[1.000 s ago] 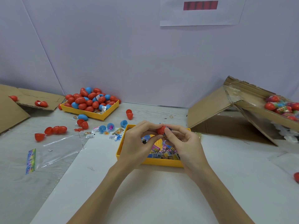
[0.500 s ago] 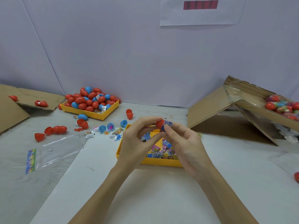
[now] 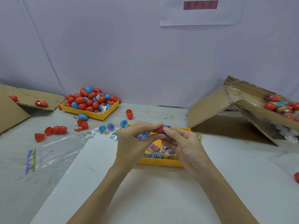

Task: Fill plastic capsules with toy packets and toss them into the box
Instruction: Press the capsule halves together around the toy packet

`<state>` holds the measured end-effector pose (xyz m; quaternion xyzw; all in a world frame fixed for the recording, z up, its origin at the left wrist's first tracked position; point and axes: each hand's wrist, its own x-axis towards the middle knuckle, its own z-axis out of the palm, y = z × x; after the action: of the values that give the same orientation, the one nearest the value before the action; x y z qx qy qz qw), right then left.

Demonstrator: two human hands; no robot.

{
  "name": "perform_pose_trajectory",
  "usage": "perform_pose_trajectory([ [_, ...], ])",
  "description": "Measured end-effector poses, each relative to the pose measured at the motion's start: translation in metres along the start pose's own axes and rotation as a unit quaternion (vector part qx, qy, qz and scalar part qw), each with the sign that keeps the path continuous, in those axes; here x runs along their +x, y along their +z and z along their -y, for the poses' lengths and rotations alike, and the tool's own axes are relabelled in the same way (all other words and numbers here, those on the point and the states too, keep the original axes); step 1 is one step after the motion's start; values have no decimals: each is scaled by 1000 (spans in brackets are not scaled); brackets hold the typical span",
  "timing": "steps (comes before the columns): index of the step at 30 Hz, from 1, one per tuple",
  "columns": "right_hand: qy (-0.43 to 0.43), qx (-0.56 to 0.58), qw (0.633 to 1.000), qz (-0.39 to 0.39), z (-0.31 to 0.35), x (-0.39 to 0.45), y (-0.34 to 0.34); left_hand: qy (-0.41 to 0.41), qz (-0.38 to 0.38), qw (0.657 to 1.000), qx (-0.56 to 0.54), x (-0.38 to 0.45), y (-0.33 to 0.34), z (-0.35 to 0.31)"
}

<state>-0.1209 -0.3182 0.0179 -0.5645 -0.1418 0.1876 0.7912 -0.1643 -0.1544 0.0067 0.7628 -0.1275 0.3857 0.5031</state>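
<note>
My left hand (image 3: 135, 143) pinches a red capsule half (image 3: 159, 129) between thumb and fingertips above the near yellow tray (image 3: 160, 162) of toy packets. My right hand (image 3: 182, 143) meets it from the right, its fingertips pinching a blue toy packet (image 3: 165, 128) at the capsule's mouth. A second blue packet (image 3: 143, 135) shows under my left fingers. The cardboard box (image 3: 252, 109) at the right holds filled capsules (image 3: 282, 107).
A far yellow tray (image 3: 92, 113) heaped with red and blue capsules stands at the back left. Loose capsule halves (image 3: 51, 130), small packets and a clear plastic bag (image 3: 53, 152) lie on the left. Flattened cardboard (image 3: 24, 97) sits far left. A red capsule (image 3: 296, 177) lies at the right edge.
Both hands lifted the red capsule half a little above the tray. The right fingers have brought the blue packet against the capsule's open side.
</note>
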Motion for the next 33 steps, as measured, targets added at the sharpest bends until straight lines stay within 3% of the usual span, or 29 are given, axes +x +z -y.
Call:
perform_pose_trajectory([
  [3,25,18,999,-5,0,-1,0,15,2,1000,22,0,3,0],
  [7,124,127,984,3,5,-3,4,-15,25,1000,3,-1,8,2],
  [11,185,165,968,44,9,-5,3,-49,27,998,-32,-1,7,4],
  [22,195,239,950,48,4,-1,5,-121,3,984,-130,-2,13,5],
  [28,186,244,951,37,1,0,8,-122,-10,985,-118,-3,16,2],
  [31,164,232,958,30,0,0,7,-150,15,980,-133,-3,14,0],
  [33,110,162,980,19,-4,0,5,-162,50,978,-120,-2,12,0],
])
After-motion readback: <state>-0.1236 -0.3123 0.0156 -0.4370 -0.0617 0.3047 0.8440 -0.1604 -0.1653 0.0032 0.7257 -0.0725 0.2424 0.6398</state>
